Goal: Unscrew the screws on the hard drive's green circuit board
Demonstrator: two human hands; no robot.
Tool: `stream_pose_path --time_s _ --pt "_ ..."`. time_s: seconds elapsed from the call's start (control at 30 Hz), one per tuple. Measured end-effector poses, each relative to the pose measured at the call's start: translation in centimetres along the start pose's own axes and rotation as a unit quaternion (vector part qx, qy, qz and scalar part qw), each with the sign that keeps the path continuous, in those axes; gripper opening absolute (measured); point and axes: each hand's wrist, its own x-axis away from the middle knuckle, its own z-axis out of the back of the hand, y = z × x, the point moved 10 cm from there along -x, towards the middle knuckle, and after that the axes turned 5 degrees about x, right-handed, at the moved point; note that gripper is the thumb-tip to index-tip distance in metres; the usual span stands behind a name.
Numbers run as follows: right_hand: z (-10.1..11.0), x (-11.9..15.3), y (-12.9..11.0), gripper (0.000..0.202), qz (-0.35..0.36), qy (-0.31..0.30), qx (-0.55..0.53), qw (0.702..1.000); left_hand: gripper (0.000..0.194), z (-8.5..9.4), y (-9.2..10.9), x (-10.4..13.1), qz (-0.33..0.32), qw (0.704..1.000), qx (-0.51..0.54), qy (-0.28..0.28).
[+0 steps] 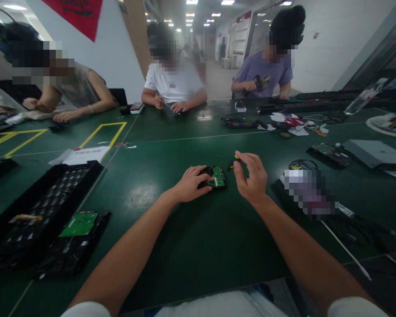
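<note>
A hard drive (pixel 219 177) with a green circuit board facing up lies on the green table in front of me. My left hand (pixel 195 184) grips its left side, the fingers resting over the far and near edges and partly covering it. Just to the right of the drive, my right hand (pixel 251 176) is raised a little, thumb and forefinger pinching a small black-and-yellow tool (pixel 232 166), perhaps a short screwdriver. That tool is apart from the drive, and its tip is too blurred to make out.
A black compartmented tray (pixel 53 193) and another green-board drive (pixel 81 224) are at left. On the right lie a further drive (pixel 330 155), a grey box (pixel 378 154), cables (pixel 366 224) and a bottle (pixel 364 97). Three people sit across the table.
</note>
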Motion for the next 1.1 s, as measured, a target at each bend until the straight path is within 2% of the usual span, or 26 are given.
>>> stream_pose_path --time_s 0.2,0.43,0.67,0.9,1.1 --pt "-0.4 0.6 1.5 0.032 -0.055 0.004 -0.037 0.998 0.040 -0.1 -0.1 0.0 0.000 1.000 0.006 -0.001" --pt "-0.1 0.1 0.3 0.033 0.003 0.003 -0.002 1.000 0.041 -0.2 -0.3 0.0 0.003 1.000 0.003 -0.002" --pt "-0.2 0.4 1.1 0.036 -0.038 0.014 -0.031 0.999 0.040 -0.1 -0.2 0.0 0.002 1.000 -0.002 -0.002" --pt "-0.2 0.0 0.2 0.033 0.004 -0.009 -0.004 1.000 0.040 -0.2 -0.2 0.0 -0.002 1.000 -0.001 0.000" --pt "-0.2 0.4 1.1 0.033 -0.039 0.009 -0.025 0.999 0.041 -0.2 -0.1 0.0 -0.006 1.000 -0.012 -0.001"
